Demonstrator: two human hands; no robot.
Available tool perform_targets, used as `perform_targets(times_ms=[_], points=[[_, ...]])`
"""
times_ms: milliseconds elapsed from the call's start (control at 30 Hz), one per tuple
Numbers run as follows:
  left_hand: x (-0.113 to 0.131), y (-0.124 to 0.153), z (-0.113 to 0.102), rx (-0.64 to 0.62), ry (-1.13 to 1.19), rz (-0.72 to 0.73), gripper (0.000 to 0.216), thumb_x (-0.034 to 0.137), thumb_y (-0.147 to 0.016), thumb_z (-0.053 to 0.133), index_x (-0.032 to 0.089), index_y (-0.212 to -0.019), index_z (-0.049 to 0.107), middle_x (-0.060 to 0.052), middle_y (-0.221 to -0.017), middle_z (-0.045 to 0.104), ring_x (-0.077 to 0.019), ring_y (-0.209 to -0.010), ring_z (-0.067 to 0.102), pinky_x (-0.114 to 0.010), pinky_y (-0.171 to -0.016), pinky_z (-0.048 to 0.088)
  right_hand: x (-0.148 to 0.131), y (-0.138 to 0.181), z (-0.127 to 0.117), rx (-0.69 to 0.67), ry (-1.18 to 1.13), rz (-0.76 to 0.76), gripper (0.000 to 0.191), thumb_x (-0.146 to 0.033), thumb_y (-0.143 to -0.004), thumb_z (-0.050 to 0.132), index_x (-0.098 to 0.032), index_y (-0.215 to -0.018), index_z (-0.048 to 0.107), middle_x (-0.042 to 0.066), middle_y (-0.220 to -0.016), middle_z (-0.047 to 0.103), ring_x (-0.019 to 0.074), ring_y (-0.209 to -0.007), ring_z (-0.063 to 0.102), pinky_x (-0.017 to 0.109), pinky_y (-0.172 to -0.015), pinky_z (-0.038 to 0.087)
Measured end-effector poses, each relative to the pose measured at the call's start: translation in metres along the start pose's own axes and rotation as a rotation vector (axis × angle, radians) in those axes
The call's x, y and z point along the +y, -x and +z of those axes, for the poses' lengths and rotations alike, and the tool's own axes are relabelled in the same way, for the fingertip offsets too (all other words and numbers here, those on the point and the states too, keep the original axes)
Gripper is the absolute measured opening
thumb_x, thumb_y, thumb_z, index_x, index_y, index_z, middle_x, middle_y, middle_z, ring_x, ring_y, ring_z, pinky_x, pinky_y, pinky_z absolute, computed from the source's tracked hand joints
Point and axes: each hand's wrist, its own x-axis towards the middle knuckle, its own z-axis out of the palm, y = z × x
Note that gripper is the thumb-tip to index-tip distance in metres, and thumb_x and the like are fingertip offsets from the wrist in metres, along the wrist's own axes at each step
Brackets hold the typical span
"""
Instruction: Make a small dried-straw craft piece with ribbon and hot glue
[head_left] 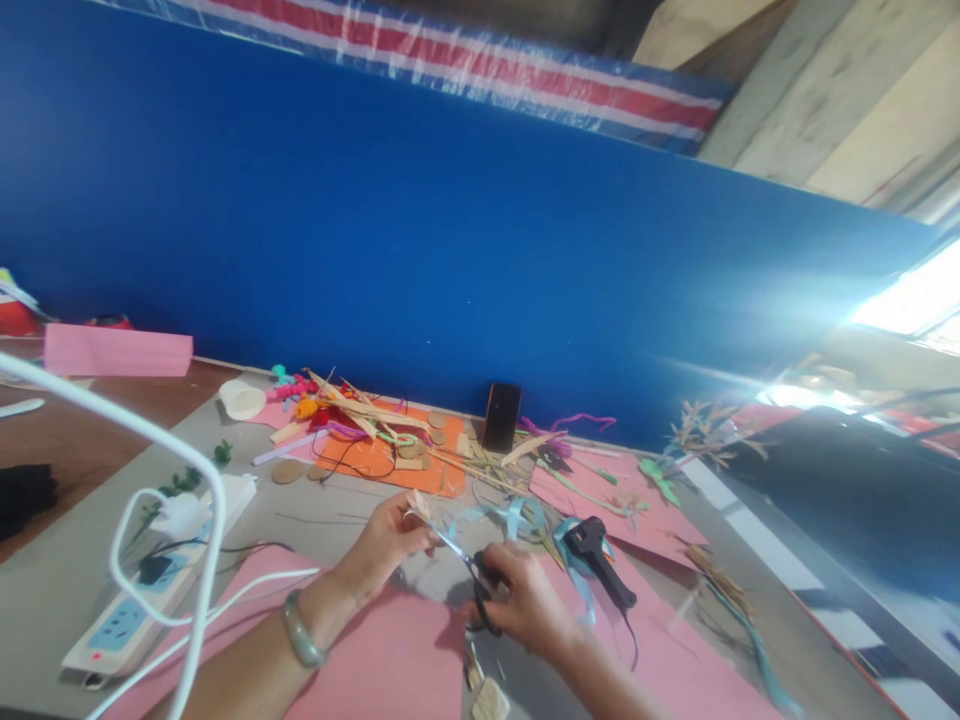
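The right hand [521, 598] is gripping scissors [472, 563] by their handles. The left hand [386, 545] is pinching a pale scrap [420, 508] at the blade tips, above the table [37, 630], left of the glue gun [602, 565].

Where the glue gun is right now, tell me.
In the head view, the black glue gun lies right of the right hand, next to the light-blue ribbon.

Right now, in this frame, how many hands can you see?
2. The left hand pinches a pale scrap near the tips of the scissors; the right hand grips the scissors' dark handles. No other hand shows.
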Motion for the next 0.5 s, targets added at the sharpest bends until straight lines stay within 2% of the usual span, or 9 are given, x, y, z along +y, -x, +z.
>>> perform_targets(times_ms=[233,500], points=[[-0.003,0.001,0.0,-0.016,0.01,-0.002,0.018,0.013,-0.06,0.074,0.015,-0.075,0.063,0.0,-0.065,0.065,-0.0102,-0.056,0.055,-0.021,-0.056,0.044,-0.012,-0.008,-0.015,-0.033,0.031,-0.061,0.034,-0.05,-0.071,0.068,-0.02,-0.067,0.052,0.0,-0.065,0.056,0.0169,-0.067,0.047,0.026,-0.059,0.034],[-0.006,-0.001,-0.001,-0.033,0.043,-0.006,0.019,0.01,-0.061,0.071,0.015,-0.078,0.064,-0.001,-0.068,0.066,-0.0103,-0.059,0.055,-0.022,-0.058,0.043,-0.007,-0.009,-0.01,0.016,0.039,-0.117,0.04,-0.054,-0.074,0.063,-0.02,-0.061,0.048,0.0,-0.06,0.054,0.016,-0.063,0.046,0.026,-0.057,0.032]])
